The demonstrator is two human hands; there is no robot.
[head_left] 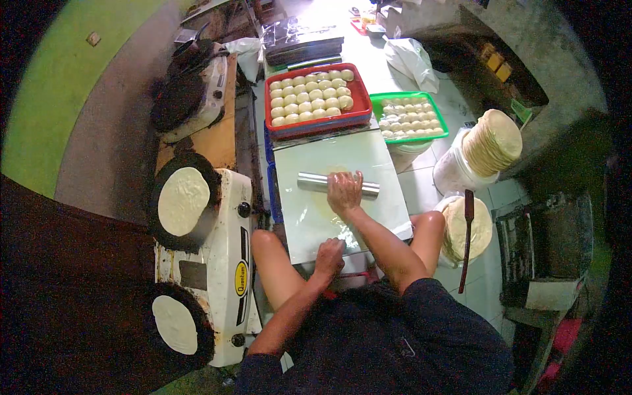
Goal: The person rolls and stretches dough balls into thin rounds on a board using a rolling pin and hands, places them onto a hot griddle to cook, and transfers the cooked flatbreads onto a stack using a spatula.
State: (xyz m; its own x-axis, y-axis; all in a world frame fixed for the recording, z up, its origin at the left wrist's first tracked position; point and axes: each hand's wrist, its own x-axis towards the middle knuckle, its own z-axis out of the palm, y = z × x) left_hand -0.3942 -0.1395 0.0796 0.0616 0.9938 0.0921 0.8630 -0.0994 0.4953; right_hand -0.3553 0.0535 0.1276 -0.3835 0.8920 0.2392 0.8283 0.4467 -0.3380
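My right hand (344,191) is wrapped over the middle of a metal rolling pin (313,182) lying crosswise on the white board (296,234). A thin, pale sheet of dough (324,209) shows faintly under and in front of the pin, on the shiny surface. At the board's near edge, my left hand (329,258) is closed, its fingers curled; whatever it grips, if anything, is hidden. Beyond the pin, a red tray (320,124) holds rows of round dough balls (309,99). Right of it, a green tray (442,125) carries more dough balls.
Left, a white gas stove (230,263) bears two dark pans with flat dough rounds (184,201), (174,324). Right stand a stack of flatbreads (492,143) on a white bucket (454,171), and another flatbread pile (471,230) with a long dark stick (467,243) across it.
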